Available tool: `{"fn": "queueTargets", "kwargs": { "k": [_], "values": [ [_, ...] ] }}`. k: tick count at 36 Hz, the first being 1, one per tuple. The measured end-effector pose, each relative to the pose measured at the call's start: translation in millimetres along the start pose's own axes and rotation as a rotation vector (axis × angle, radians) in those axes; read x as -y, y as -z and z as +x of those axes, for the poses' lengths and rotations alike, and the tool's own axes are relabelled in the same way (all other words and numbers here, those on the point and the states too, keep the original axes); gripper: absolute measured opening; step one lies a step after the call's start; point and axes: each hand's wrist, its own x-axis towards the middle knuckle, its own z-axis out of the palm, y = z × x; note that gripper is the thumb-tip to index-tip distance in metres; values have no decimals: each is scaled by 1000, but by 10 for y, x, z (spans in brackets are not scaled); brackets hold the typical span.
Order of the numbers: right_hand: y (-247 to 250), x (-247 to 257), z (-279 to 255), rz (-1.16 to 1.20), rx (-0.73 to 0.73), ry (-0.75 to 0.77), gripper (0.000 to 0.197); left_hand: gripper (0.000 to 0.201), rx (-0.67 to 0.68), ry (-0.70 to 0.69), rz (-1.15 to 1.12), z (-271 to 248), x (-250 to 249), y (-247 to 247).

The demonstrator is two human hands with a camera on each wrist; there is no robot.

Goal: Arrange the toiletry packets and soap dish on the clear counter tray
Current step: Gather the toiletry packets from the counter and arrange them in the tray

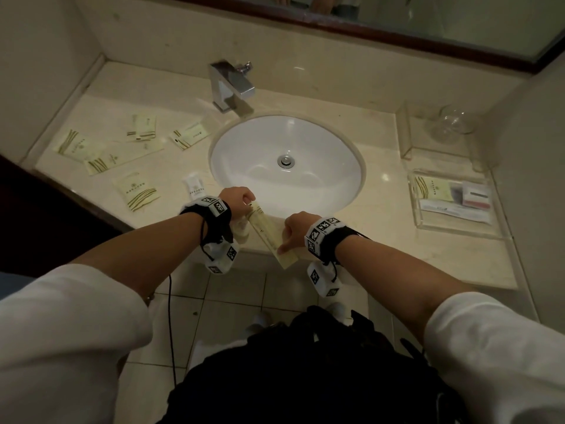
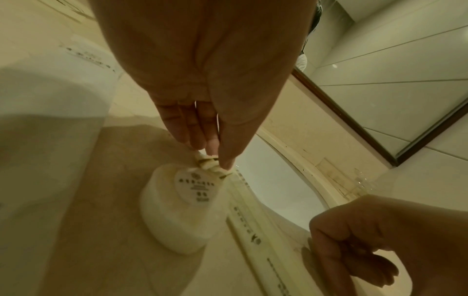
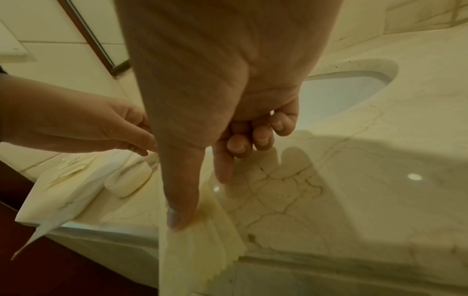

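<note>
A long pale-yellow packet (image 1: 269,234) is held at the counter's front edge, below the sink. My left hand (image 1: 247,201) pinches its far end (image 2: 211,162). My right hand (image 1: 282,247) pinches its near end between thumb and forefinger, and that end (image 3: 197,256) hangs past the counter edge. A round white wrapped soap (image 2: 177,210) lies on the counter just below my left hand. The clear tray (image 1: 452,229) sits at the right and holds a few packets. A glass soap dish (image 1: 455,122) stands in a second clear tray (image 1: 403,130) behind it.
Several pale packets (image 1: 136,189) lie scattered on the counter left of the sink (image 1: 287,142). A small white tube (image 1: 193,186) lies by the basin rim. The faucet (image 1: 232,84) stands at the back. Walls close in the counter on both sides.
</note>
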Motion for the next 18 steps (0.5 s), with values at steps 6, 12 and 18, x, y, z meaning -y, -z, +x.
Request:
{"fn": "queueTargets", "kwargs": {
  "k": [6, 12, 18],
  "values": [
    [-42, -31, 17, 28, 0, 1, 64, 30, -43, -61, -23, 34, -63, 9],
    [-93, -76, 34, 107, 3, 15, 57, 25, -69, -70, -38, 31, -166, 64],
    [-126, -141, 0, 169, -51, 66, 37, 22, -26, -65, -148, 34, -319, 140]
  ]
}}
